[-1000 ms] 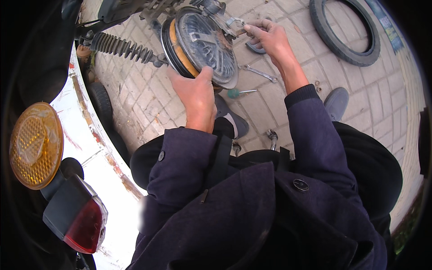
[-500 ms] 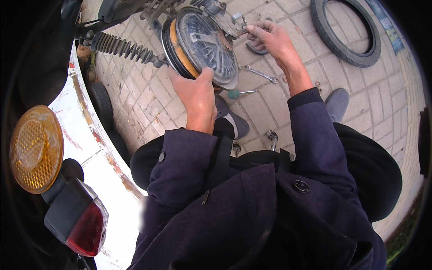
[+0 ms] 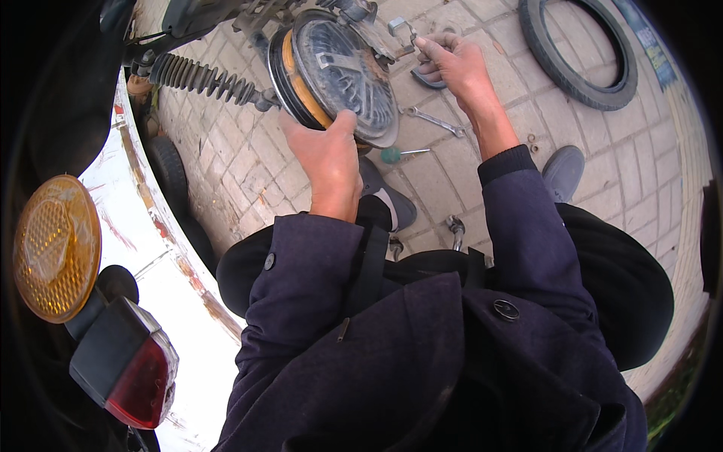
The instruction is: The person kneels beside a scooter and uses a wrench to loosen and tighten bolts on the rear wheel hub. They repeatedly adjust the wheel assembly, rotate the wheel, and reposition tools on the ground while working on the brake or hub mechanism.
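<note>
My left hand [image 3: 320, 147] grips the lower left edge of a black and orange wheel hub [image 3: 305, 98] with a grimy ribbed cover [image 3: 343, 75], its fingertips partly hidden. A coil-spring shock absorber [image 3: 203, 79] reaches to the hub from the left. At the hub's upper right, my right hand [image 3: 452, 68] is closed on a small metal fitting [image 3: 399, 29] beside a rusty lever [image 3: 382, 49], thumb and forefinger pinched on it. A curved grey piece [image 3: 428, 81] lies beneath that hand.
A loose tyre [image 3: 580, 83] lies upper right on the paving [image 3: 617, 173]. A spanner [image 3: 433, 122], green-handled screwdriver [image 3: 399, 154], small nuts [image 3: 532, 143] and chrome tools [image 3: 456, 232] lie near my feet. A white vehicle body [image 3: 128, 226] with amber [image 3: 56, 248] and red [image 3: 139, 377] lamps stands at left.
My right hand has shifted slightly right and the small fitting in it has been raised and tilted upright over the past second. My left hand stays on the hub.
</note>
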A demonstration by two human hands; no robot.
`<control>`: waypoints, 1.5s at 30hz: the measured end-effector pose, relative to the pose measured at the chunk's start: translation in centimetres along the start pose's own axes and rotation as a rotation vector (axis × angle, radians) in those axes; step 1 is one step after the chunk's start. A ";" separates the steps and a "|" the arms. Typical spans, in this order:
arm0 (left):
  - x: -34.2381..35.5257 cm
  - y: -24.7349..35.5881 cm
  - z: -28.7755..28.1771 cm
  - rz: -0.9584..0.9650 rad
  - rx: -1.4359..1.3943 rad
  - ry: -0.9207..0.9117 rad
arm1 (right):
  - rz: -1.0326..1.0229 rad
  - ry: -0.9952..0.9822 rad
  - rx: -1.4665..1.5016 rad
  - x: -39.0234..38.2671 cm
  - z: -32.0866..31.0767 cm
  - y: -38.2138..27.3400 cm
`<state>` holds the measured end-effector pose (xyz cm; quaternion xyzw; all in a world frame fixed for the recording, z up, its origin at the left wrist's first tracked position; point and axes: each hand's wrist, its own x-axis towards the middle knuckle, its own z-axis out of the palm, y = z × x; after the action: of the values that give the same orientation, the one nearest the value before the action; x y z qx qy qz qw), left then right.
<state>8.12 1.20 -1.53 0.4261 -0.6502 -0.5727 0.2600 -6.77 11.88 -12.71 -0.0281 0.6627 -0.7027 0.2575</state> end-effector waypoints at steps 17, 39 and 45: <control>-0.2 -0.1 -0.3 0.019 -0.007 0.015 | 0.093 -0.063 0.144 -0.6 0.7 -0.2; 0.9 0.0 -1.8 0.198 0.427 -0.081 | 0.086 -0.023 0.276 -0.3 1.2 0.8; 0.9 -0.6 -1.9 0.192 0.521 -0.039 | 0.139 -0.082 0.279 0.2 0.9 1.0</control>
<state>9.38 -0.52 -1.83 0.4040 -0.8178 -0.3673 0.1820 -6.30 10.95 -13.57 0.0252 0.5478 -0.7667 0.3337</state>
